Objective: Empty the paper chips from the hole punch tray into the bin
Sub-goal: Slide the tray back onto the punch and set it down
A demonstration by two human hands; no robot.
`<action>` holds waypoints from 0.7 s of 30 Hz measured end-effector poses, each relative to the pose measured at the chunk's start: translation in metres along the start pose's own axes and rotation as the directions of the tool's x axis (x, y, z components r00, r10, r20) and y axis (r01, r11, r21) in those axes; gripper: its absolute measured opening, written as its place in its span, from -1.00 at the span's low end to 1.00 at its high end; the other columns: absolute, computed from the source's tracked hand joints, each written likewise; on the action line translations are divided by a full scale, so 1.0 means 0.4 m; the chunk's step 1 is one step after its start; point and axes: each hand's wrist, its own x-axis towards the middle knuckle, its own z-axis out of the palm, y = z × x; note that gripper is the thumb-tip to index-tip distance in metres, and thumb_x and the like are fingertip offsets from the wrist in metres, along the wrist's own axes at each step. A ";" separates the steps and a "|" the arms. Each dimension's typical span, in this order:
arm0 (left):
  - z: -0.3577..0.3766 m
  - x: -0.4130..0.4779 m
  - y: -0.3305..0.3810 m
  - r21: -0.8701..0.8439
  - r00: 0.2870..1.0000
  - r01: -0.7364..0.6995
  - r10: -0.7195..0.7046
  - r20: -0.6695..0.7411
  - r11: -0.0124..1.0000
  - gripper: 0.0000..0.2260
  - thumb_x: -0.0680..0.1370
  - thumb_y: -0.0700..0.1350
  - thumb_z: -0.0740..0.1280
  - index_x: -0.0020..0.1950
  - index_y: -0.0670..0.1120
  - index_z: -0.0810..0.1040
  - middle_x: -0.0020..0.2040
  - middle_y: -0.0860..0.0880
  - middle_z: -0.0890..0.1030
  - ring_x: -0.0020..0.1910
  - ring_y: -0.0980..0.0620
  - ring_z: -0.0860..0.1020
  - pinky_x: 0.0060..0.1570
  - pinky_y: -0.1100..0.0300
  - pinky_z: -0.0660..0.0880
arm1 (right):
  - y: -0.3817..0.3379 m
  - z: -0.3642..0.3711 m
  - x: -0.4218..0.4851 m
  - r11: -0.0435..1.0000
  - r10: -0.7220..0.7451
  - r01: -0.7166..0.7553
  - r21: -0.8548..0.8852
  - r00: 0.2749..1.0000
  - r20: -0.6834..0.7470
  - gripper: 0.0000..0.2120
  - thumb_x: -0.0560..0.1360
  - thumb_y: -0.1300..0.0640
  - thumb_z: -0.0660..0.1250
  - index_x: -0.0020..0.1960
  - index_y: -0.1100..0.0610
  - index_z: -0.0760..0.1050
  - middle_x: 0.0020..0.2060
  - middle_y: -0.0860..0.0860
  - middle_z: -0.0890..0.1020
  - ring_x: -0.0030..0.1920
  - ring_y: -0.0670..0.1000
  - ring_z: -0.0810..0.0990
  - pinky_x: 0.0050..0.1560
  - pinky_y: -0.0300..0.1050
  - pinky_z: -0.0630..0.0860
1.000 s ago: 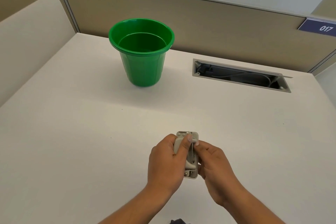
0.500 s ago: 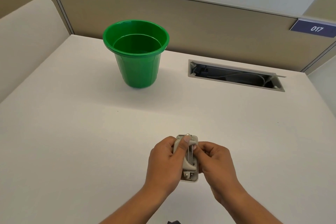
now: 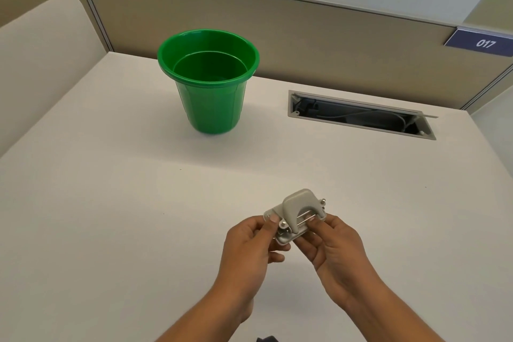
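Observation:
A small grey hole punch (image 3: 298, 209) with a metal base is held above the white desk (image 3: 111, 203), near its front. My left hand (image 3: 249, 247) pinches its left end with thumb and fingers. My right hand (image 3: 330, 247) grips its right end. The punch is turned sideways with its lever facing up and away. Its tray underneath is hidden and no paper chips are visible. A green plastic bin (image 3: 208, 83) stands upright at the far side of the desk, well away from both hands.
An open cable slot (image 3: 361, 115) is cut into the desk at the back right. Beige partition walls (image 3: 305, 44) close off the back, with a blue "017" label (image 3: 483, 43) at the right. A cream panel (image 3: 36, 64) stands at the left.
The punch has been lifted and turned from lengthwise to sideways between my hands. My left hand moved from over its top to its left end.

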 end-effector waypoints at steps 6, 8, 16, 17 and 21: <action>-0.017 0.008 -0.001 0.009 0.998 0.021 -0.021 -0.054 1.000 -0.77 0.60 -0.03 0.31 -0.10 -0.11 0.71 -0.27 -0.07 0.73 -0.33 0.06 0.66 -0.30 0.26 0.57 | 0.007 -0.015 -0.009 0.981 -0.046 0.040 -0.191 0.999 -0.028 -0.86 0.51 0.29 0.39 0.05 0.27 0.51 -0.20 0.14 0.75 -0.22 0.05 0.73 -0.24 -0.17 0.65; -0.021 0.008 -0.001 0.029 0.999 0.021 -0.019 -0.047 0.999 -0.77 0.60 -0.03 0.31 -0.11 -0.08 0.72 -0.29 -0.05 0.73 -0.34 0.07 0.66 -0.31 0.27 0.57 | 0.006 -0.018 -0.014 0.979 -0.047 0.039 -0.200 0.998 -0.033 -0.91 0.51 0.33 0.37 0.00 0.26 0.50 -0.27 0.12 0.74 -0.28 0.03 0.72 -0.28 -0.20 0.64; -0.036 0.014 -0.003 0.029 0.998 0.031 -0.032 0.045 0.999 -0.76 0.63 -0.04 0.26 -0.03 0.00 0.73 -0.25 -0.01 0.71 -0.34 0.11 0.58 -0.31 0.26 0.52 | 0.007 -0.034 -0.023 0.977 -0.028 0.034 -0.213 0.999 0.031 -0.92 0.47 0.36 0.41 -0.07 0.26 0.54 -0.21 0.22 0.72 -0.12 0.14 0.73 -0.21 -0.15 0.65; -0.043 0.016 0.001 0.027 0.995 0.027 -0.029 0.091 0.999 -0.76 0.63 -0.04 0.26 -0.01 0.01 0.73 -0.24 0.00 0.71 -0.33 0.11 0.58 -0.28 0.25 0.52 | 0.000 -0.040 -0.025 0.970 -0.022 0.040 -0.241 0.997 0.076 -0.88 0.46 0.35 0.42 -0.01 0.26 0.57 -0.12 0.24 0.73 -0.05 0.15 0.72 -0.16 -0.12 0.66; -0.065 0.021 0.015 0.036 0.979 0.006 -0.014 0.203 0.999 -0.77 0.62 -0.04 0.26 0.06 -0.04 0.71 -0.22 -0.02 0.67 -0.30 0.08 0.55 -0.24 0.23 0.52 | -0.049 -0.066 -0.029 0.952 0.028 0.054 -0.300 0.964 0.263 -0.68 0.38 0.32 0.39 0.13 0.17 0.64 0.04 0.16 0.72 0.06 0.06 0.68 -0.02 -0.04 0.64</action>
